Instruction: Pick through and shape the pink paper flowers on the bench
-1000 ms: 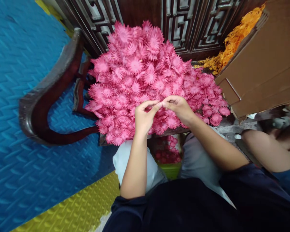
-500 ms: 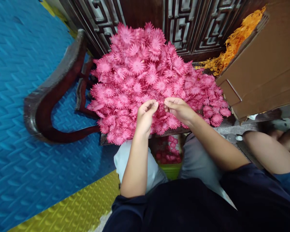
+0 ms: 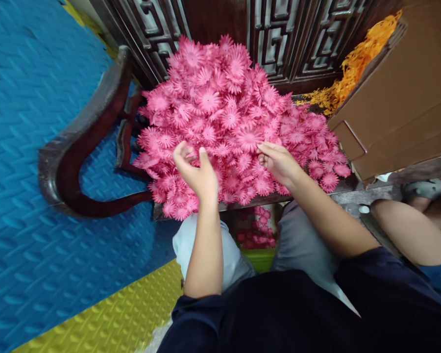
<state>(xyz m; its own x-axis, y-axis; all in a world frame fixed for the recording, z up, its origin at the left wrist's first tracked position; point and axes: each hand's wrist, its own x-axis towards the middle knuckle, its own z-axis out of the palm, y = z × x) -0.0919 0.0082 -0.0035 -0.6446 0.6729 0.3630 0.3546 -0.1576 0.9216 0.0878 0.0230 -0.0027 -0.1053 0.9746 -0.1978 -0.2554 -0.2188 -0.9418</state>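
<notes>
A big heap of pink artificial flowers (image 3: 206, 103) covers the dark wooden bench. My right hand (image 3: 277, 162), to the right of the heap's middle, pinches one pink flower (image 3: 249, 139) by its edge between thumb and fingertips. The flower's round face is turned up, and its petals look a little blurred. To the left, my left hand (image 3: 198, 176) hovers over the front of the heap. Its thumb and fingers are spread apart, and nothing shows between them.
A curved wooden armrest (image 3: 64, 181) stands at left beside blue floor matting (image 3: 18, 220). At right is a cardboard box (image 3: 400, 98) with orange strands (image 3: 367, 54) behind it. Between my knees, a green container (image 3: 259, 260) holds more pink flowers. Another person's leg (image 3: 411, 230) is at far right.
My left hand has moved left, away from my right hand, and its fingers have opened. My right hand has shifted slightly right, and the flower it holds now faces up in plain view.
</notes>
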